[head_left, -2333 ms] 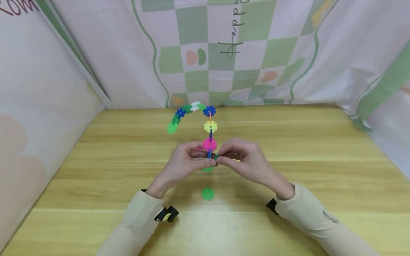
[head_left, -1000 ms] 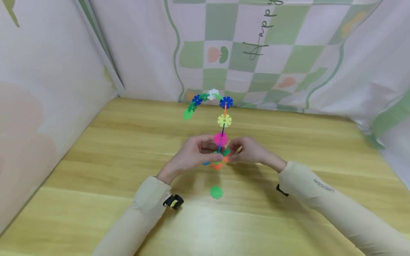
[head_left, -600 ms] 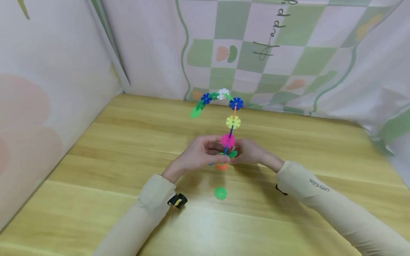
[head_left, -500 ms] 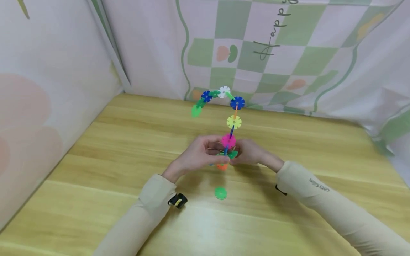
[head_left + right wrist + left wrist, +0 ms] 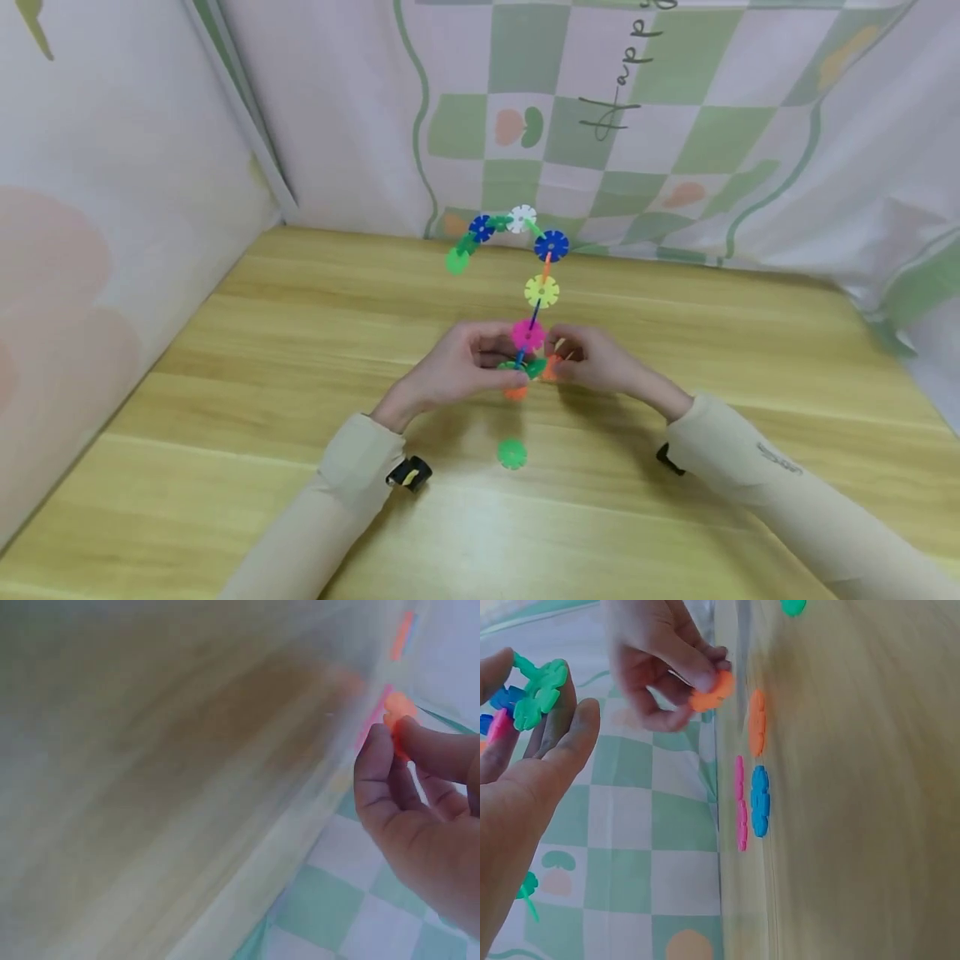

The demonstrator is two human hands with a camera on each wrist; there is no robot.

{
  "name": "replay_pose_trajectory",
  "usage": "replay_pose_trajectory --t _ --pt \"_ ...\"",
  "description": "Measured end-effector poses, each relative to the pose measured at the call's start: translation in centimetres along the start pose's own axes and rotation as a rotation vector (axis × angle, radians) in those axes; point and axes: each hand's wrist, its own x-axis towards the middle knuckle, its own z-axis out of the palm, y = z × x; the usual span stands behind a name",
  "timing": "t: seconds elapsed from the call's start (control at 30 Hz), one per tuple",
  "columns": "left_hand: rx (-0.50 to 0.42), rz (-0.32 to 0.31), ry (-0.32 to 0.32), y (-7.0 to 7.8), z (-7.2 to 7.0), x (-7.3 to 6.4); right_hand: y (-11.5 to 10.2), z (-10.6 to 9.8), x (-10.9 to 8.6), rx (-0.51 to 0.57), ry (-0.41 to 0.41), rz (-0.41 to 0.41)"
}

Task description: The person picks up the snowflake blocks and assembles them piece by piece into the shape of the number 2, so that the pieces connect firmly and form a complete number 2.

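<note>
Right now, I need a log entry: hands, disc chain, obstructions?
Left hand holds disc chain. Right hand pinches orange disc, apart from chain. Nothing visible between; loose green disc on table.

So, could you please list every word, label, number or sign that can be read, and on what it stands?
"Happ", next letter cut off by the picture's top edge: sideways on the green-and-white checked cloth backdrop.
Dark print on the beige fabric right sleeve: too blurred to read.
Colourful notched plastic discs: no readable text.
</note>
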Motion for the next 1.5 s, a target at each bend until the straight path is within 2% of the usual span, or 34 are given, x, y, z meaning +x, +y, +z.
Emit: replay_pose_trajectory --t 0.23,0.37,0.6,0.93,1.17,1.37,1.5 --pt "-0.033 -0.039 -0.02 -0.2 0.3 0.1 -2.1 -0.9 -2.9 0.33 0.163 -0.009" --pt "-0.06 -0.069 -0.025 -0.4 0.1 0.0 -3.3 -1.0 -4.2 0.417 0.24 -0.008" --pt "-0.077 -0.099 -0.016 -0.5 -0.2 -0.4 -4.5 -0.7 -4.4 0.418 0.254 0.007" --pt "-0.105 -0.099 -0.05 -0.4 -0.2 -0.2 -4.9 -0.4 -4.5 0.464 0.253 -0.013" --pt "-0.066 -0.111 -0.052 -0.3 -0.4 -0.1 -4.8 0.0 -4.2 0.477 0.238 -0.001" --pt "-0.013 -0.082 -0.102 -0.1 -0.4 -0.1 -4.5 0.1 -4.1 0.456 0.236 -0.022" --pt "-0.032 -0.069 -0.146 -0.2 -0.5 -0.1 -4.4 0.2 -4.1 0.442 0.239 -0.011"
